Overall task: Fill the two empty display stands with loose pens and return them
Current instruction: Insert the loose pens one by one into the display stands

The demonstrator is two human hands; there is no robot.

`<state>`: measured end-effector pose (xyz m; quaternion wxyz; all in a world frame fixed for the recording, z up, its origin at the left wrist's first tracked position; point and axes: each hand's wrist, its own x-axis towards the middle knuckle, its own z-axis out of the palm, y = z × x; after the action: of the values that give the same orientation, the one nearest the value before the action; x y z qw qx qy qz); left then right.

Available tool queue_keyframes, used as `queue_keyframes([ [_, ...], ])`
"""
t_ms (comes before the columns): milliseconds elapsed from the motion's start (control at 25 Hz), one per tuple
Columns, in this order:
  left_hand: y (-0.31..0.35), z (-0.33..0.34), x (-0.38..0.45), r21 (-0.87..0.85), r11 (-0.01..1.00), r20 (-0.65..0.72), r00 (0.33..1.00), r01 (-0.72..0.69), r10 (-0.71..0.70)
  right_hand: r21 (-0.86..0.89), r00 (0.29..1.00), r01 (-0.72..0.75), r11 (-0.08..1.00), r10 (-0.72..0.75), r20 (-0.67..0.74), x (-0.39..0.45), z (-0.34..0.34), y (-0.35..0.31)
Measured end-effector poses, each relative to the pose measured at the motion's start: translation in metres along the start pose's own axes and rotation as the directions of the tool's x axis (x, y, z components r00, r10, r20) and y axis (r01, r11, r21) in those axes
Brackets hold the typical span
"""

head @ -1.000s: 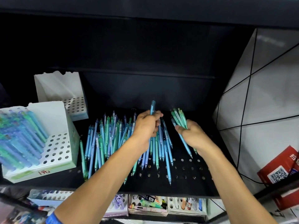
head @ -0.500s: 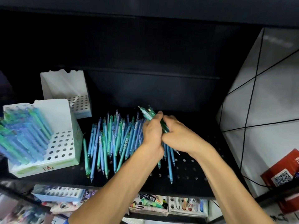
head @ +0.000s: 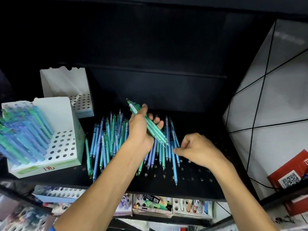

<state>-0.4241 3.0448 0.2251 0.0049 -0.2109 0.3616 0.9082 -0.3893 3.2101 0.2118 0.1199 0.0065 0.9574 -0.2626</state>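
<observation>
Since the earlier frame the right hand (head: pixel 198 150) is withdrawing, loosely curled and holding nothing, leaving the left hand (head: pixel 141 129) grasping the green pens (head: pixel 154 130); the front stand (head: pixel 65 147) at left is sitting part-filled, the rear stand (head: pixel 80 104) empty.

— Any text you can read?
— A price mark, maybe "1元", on the near stand (head: pixel 48 168). The red box (head: pixel 290 172) carries a QR code; its characters are cut off.

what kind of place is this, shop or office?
Most likely a stationery shop. Loose pens lie heaped on a black perforated shelf, white display stands with hole grids sit beside them, and more stocked stationery trays fill the shelf below.
</observation>
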Motion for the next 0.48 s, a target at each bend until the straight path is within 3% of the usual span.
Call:
queue_keyframes([
  [120, -0.001, -0.003, -0.001, -0.056, 0.998, 0.016, 0.999, 0.038, -0.037, -0.088, 1.000, -0.022, 0.996, 0.023, 0.006, -0.011, 0.013, -0.003],
  [360, -0.002, -0.005, -0.006, 0.024, 0.998, 0.086, 0.995, 0.051, -0.053, -0.349, 0.999, -0.052, 0.935, 0.054, -0.006, -0.022, 0.005, -0.003],
  [480, -0.005, -0.003, -0.007, 0.023, 0.997, 0.099, 0.993, 0.068, -0.069, -0.417, 0.999, -0.009, 0.909, -0.009, -0.042, -0.028, 0.005, 0.001],
])
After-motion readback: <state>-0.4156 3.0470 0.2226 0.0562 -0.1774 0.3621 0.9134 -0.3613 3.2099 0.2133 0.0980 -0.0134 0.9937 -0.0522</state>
